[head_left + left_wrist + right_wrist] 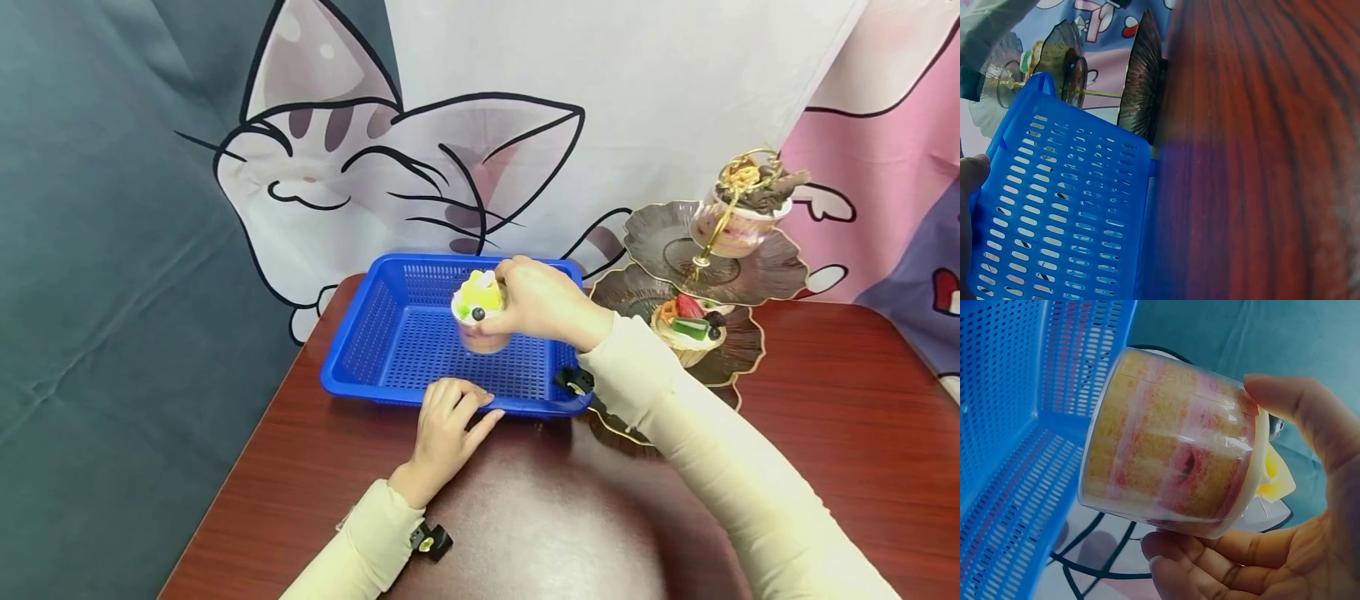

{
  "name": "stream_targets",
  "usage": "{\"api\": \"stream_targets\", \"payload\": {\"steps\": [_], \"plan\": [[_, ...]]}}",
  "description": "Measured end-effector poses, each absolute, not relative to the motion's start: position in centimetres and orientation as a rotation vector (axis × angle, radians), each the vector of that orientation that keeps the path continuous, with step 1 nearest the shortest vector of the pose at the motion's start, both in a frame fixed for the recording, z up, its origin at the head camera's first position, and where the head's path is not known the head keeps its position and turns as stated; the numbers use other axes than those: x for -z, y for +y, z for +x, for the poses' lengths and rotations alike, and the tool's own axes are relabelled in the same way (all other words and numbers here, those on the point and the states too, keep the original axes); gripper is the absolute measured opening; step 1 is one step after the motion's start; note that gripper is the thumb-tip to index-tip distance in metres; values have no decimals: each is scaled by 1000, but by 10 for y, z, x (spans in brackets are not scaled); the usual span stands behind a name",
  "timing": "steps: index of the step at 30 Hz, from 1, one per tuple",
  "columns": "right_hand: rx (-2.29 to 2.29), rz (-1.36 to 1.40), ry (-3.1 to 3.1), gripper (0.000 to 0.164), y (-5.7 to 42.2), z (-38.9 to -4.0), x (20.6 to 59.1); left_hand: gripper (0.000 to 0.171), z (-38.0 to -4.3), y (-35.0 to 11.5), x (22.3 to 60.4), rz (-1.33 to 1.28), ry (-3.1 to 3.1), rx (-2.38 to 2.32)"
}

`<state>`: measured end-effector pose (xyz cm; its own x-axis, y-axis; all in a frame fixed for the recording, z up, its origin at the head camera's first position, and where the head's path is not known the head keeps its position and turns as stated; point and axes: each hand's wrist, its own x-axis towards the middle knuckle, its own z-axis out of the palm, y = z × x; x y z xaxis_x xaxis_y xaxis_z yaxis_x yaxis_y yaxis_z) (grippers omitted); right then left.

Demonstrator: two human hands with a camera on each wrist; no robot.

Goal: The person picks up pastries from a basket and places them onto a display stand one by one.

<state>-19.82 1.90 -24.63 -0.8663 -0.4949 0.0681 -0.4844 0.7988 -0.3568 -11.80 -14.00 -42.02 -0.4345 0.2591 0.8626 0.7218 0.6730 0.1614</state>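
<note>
My right hand grips a clear dessert cup by its upper part, thumb on one side and fingers on the other. Pink and yellow cake layers show through the cup in the right wrist view; yellow pieces and a dark berry top it. The cup is held over the inside of a blue plastic basket; whether it touches the bottom I cannot tell. My left hand holds the basket's near rim, fingers bent over it and thumb along the front. In the left wrist view the basket's slotted wall shows.
A tiered stand with gold-edged plates is right of the basket. Another dessert cup with chocolate topping stands on its upper plate, a fruit-topped tart below. The reddish wooden table extends rightward; a cat-print cloth hangs behind.
</note>
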Motion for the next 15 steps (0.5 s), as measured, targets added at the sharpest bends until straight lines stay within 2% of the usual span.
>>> {"api": "stream_targets", "payload": {"steps": [15], "plan": [[571, -887, 2947, 45, 38, -182, 229, 33, -116, -140, 420, -754, -2001, 640]]}}
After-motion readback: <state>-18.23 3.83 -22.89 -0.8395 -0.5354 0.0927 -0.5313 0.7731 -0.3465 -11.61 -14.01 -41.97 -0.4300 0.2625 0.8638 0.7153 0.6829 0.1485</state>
